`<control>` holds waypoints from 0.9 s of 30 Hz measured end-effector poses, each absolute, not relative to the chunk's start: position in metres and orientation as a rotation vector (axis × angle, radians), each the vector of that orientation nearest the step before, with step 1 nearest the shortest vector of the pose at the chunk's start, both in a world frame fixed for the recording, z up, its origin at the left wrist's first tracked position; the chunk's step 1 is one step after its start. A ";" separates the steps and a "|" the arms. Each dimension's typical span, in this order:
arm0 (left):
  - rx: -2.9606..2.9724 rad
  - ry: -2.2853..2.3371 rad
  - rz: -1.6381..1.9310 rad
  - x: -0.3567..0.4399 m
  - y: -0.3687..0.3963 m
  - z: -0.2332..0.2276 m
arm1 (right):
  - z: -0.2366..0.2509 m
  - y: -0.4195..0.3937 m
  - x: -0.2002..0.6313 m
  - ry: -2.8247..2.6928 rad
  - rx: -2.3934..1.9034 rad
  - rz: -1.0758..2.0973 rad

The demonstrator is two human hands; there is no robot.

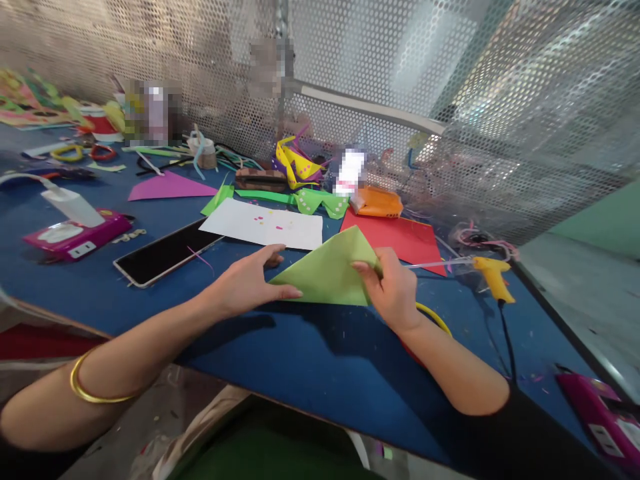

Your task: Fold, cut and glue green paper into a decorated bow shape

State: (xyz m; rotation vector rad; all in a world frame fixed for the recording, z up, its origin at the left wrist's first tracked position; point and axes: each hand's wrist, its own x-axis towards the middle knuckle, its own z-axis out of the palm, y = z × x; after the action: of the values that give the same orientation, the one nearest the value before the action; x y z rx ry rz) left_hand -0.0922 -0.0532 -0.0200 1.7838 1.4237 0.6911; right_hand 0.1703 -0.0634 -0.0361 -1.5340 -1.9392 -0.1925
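Note:
A light green sheet of paper (330,272), folded into a triangle, lies on the blue table (310,360). My left hand (249,283) rests flat on the table with its fingertips on the paper's left corner. My right hand (393,287) pinches the paper's right edge between thumb and fingers. Under my right wrist a yellow ring-shaped thing (434,316) peeks out.
A red sheet (405,237) and a white sheet (265,225) lie behind the green one. A phone (165,253) lies to the left, a yellow glue gun (493,275) to the right. Pink power strips (75,237) (603,413) sit at both sides. Paper scraps (305,180) line the perforated metal wall.

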 end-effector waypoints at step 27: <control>2.247 1.344 0.918 -0.053 -0.027 0.028 | -0.024 -0.091 0.189 -1.818 -1.519 0.775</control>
State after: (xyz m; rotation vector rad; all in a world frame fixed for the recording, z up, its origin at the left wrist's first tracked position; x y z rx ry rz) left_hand -0.0528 -0.0273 0.0275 2.2466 1.3442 0.9184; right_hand 0.1890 -0.0910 -0.0236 -1.5185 -1.8178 0.7751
